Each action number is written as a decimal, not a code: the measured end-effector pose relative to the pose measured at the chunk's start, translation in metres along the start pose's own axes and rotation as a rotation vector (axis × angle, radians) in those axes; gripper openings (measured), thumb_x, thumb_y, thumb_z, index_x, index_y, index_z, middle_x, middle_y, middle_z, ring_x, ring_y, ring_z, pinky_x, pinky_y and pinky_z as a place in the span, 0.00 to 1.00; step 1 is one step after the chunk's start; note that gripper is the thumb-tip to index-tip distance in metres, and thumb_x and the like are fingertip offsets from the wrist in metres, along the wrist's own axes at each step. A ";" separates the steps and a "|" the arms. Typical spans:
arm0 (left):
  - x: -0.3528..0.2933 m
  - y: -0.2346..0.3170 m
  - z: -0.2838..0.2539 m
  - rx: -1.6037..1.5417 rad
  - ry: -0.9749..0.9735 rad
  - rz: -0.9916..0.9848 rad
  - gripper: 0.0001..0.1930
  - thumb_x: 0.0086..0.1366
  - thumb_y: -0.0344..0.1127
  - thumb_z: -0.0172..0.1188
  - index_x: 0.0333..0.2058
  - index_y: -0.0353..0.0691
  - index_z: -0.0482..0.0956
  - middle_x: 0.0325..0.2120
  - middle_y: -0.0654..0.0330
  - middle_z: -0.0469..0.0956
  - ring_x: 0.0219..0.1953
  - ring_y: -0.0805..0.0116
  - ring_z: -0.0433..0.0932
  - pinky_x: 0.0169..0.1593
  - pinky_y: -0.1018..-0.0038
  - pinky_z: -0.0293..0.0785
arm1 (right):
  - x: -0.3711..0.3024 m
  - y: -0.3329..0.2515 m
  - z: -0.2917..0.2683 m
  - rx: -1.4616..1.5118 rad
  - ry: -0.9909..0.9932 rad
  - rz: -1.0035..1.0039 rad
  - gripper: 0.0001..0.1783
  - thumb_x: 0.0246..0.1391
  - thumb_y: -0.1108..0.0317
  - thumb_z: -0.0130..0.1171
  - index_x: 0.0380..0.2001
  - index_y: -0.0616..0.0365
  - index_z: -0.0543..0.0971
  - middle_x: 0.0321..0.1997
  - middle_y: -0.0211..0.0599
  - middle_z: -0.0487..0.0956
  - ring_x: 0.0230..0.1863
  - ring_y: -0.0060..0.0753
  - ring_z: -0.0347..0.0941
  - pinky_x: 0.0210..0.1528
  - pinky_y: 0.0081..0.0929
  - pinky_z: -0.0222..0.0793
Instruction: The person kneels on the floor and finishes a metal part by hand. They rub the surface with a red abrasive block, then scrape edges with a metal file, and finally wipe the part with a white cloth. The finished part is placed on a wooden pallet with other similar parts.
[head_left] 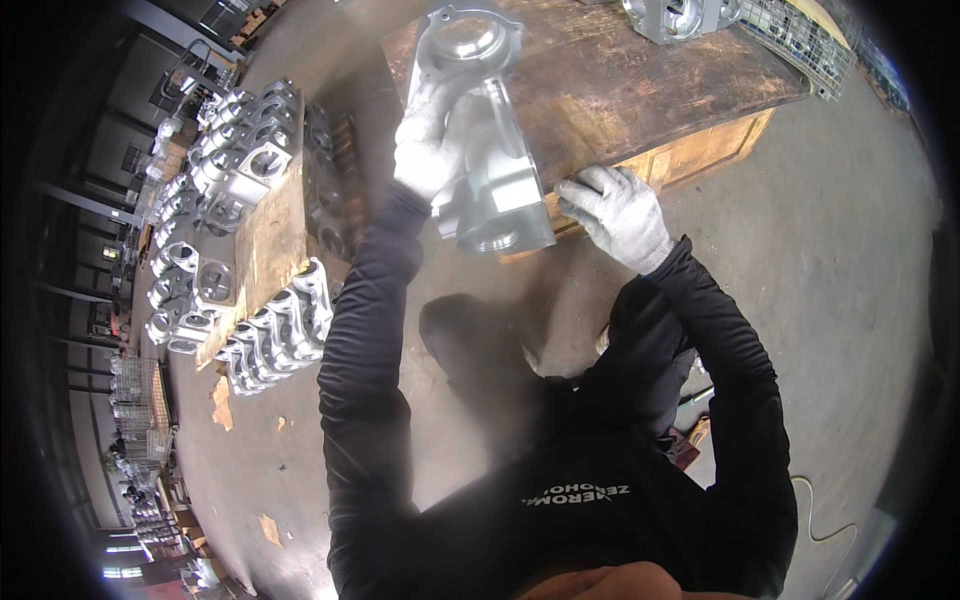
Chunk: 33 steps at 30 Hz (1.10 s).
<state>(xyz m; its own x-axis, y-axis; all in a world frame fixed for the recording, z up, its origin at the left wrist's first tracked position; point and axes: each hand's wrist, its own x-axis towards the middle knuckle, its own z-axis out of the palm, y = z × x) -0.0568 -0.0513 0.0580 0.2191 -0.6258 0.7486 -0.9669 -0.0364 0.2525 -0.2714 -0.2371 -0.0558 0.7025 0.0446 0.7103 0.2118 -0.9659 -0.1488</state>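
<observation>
A long silvery metal casting (503, 140), with a round ringed flange at its far end and a hollow cylindrical near end, lies at the left side of a wooden workbench (640, 100). Its near end juts out past the bench edge. My left hand (432, 135), in a whitish work glove, grips the casting along its left side below the flange. My right hand (615, 212), gloved too, is at the bench's front edge, right of the casting's near end. Its fingers are slightly bent and apart, with nothing visible in them.
On the left, a stack of similar metal castings (265, 160) stands in layers with a wooden board (265, 240) between them. More castings (675, 18) and a wire basket (800, 45) sit at the bench's far right. A pale hose (828, 535) lies on the floor, lower right.
</observation>
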 end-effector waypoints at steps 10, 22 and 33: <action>-0.006 0.024 0.034 0.074 -0.348 0.148 0.11 0.70 0.37 0.62 0.46 0.40 0.85 0.50 0.56 0.82 0.60 0.54 0.77 0.67 0.60 0.72 | 0.005 0.003 0.010 -0.019 -0.100 -0.023 0.23 0.54 0.65 0.70 0.55 0.48 0.83 0.49 0.35 0.82 0.51 0.43 0.81 0.56 0.41 0.75; -0.007 0.013 0.052 0.109 -0.419 0.194 0.15 0.70 0.41 0.61 0.25 0.41 0.85 0.27 0.59 0.81 0.41 0.56 0.81 0.46 0.59 0.77 | -0.012 0.004 0.047 0.032 -0.080 -0.023 0.24 0.51 0.66 0.71 0.53 0.52 0.81 0.46 0.36 0.82 0.47 0.42 0.79 0.53 0.40 0.74; -0.003 0.019 0.046 0.269 -0.642 0.172 0.07 0.66 0.35 0.63 0.34 0.41 0.88 0.39 0.54 0.84 0.49 0.48 0.81 0.64 0.56 0.72 | -0.117 0.005 0.133 -0.019 -0.212 0.153 0.17 0.58 0.63 0.68 0.51 0.49 0.80 0.41 0.36 0.82 0.44 0.46 0.80 0.50 0.47 0.74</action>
<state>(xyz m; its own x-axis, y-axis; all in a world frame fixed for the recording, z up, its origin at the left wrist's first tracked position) -0.0817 -0.0857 0.0318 0.0208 -0.9719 0.2346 -0.9976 -0.0355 -0.0586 -0.2622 -0.2131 -0.2317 0.8524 -0.0523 0.5203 0.0806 -0.9699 -0.2297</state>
